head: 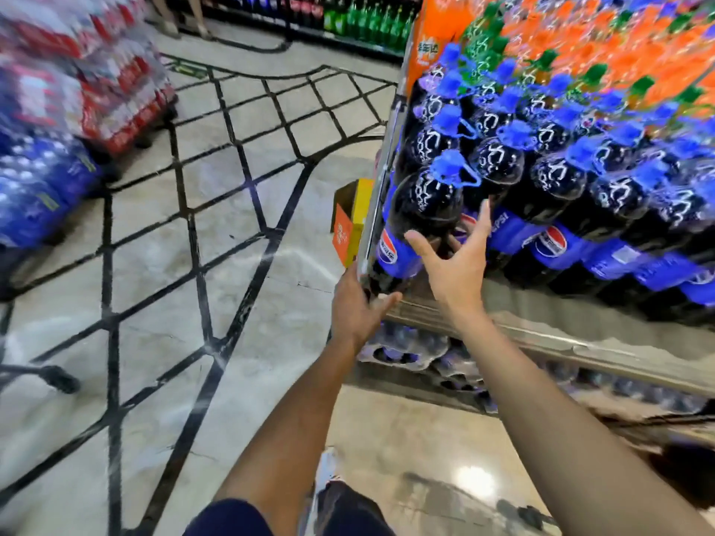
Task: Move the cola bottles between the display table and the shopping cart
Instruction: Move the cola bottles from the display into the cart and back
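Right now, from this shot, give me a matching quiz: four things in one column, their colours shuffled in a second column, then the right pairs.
Things:
1. Corner cola bottle's cap
2. Soda bottles behind the cola
3. Wrapped packs across the aisle
4. Floor lines

Colours:
A. orange
B. black
C. blue
D. red

Pairs: 1-C, 2-A, 3-D, 4-B

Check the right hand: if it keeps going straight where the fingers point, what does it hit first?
Most likely the corner cola bottle. The right hand is open, its fingers spread and aimed up and forward at that bottle's label and shoulder. Depth is unclear, so contact can't be confirmed.
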Demonstrator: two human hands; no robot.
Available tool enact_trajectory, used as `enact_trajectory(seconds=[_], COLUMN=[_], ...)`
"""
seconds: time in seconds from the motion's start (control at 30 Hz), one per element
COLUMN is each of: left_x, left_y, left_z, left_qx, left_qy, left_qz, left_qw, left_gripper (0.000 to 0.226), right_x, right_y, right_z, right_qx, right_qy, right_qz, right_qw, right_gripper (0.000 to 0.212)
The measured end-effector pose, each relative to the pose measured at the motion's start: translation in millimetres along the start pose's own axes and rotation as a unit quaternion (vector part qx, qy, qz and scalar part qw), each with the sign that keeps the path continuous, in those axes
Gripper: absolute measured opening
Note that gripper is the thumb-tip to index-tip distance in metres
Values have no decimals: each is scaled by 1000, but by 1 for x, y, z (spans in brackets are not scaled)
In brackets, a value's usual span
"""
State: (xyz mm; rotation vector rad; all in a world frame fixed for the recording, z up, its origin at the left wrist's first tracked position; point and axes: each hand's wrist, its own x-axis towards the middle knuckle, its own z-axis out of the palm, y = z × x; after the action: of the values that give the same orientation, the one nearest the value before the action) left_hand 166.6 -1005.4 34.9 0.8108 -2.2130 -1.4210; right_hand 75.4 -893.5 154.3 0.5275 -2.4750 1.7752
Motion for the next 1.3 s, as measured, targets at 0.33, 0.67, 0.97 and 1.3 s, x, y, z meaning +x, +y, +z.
enact_trajectory(seconds=[0.33, 0.67, 0.97, 1.3], left_x=[-168, -322, -389, -459], left_y=[13, 196, 261, 261], left_z=[82, 273, 407, 539], left_qx=[211, 167, 141, 151], left_qy=[-178, -425, -547, -641], left_qz=[6, 243, 413, 460], left_qw=[961, 856, 714, 596], left_gripper=[111, 92, 80, 95], right_x=[-152, -312, -361, -416], right_y=[65, 115, 194, 235], right_z=[-234, -466, -549, -626], right_qx=[2, -19, 50, 117], right_qy=[99, 392, 538, 638], right_qz=[170, 301, 376, 433], right_qw=[980, 869, 752, 626], right_gripper=[133, 113, 111, 81])
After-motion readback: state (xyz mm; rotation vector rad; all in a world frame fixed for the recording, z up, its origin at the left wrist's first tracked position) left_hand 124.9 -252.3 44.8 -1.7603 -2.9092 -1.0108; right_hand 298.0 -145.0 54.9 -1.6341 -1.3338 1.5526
